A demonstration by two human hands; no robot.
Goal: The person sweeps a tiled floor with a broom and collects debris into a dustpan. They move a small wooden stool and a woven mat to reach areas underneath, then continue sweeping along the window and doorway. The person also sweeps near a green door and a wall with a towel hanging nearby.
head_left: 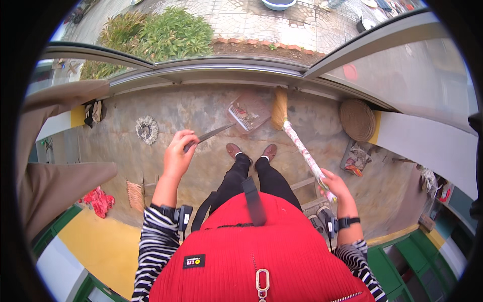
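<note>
My left hand (pixel 182 153) grips the dark handle (pixel 214 133) of a translucent pinkish dustpan (pixel 255 104). The pan lies on the concrete floor beyond my shoes, and some debris (pixel 247 113) shows in it near a white comb-like strip. In my right hand (pixel 335 185) is the patterned, wrapped stick of a broom (pixel 302 149). Its yellow bristle head (pixel 279 107) is just right of the dustpan, close to the base of the window frame. Whether the bristles touch the floor I cannot tell.
A round mop head (pixel 147 130) lies to the left. At right, a woven round basket (pixel 357 120) leans near the wall, beside a grey container of rubbish (pixel 356 158). Shoes (pixel 320 219) sit by my right leg. A red cloth (pixel 99 201) is at lower left, and brown fabric (pixel 71 188) hangs at left.
</note>
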